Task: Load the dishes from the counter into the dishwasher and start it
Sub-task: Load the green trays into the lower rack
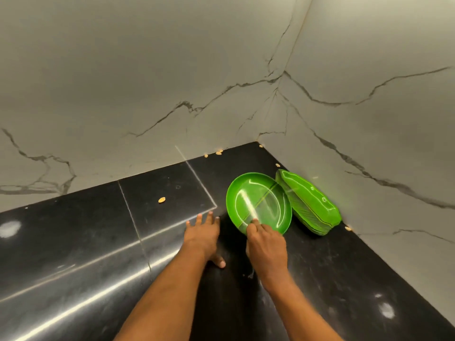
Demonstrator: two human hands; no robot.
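Note:
A round green plate (pixel 258 200) with a leaf pattern is tilted up off the black counter (pixel 86 242) near the corner. My right hand (pixel 267 247) grips its near rim, thumb on the inside face. Behind it, a stack of oblong green leaf-shaped plates (pixel 310 200) leans against the right wall. My left hand (pixel 203 233) rests flat on the counter just left of the round plate, fingers spread and holding nothing. No dishwasher is in view.
Marble-look walls (pixel 172 70) meet in a corner behind the plates. Small yellowish seeds or crumbs (pixel 161 199) lie scattered on the counter and along the wall line. A raised step edge crosses the counter on the left.

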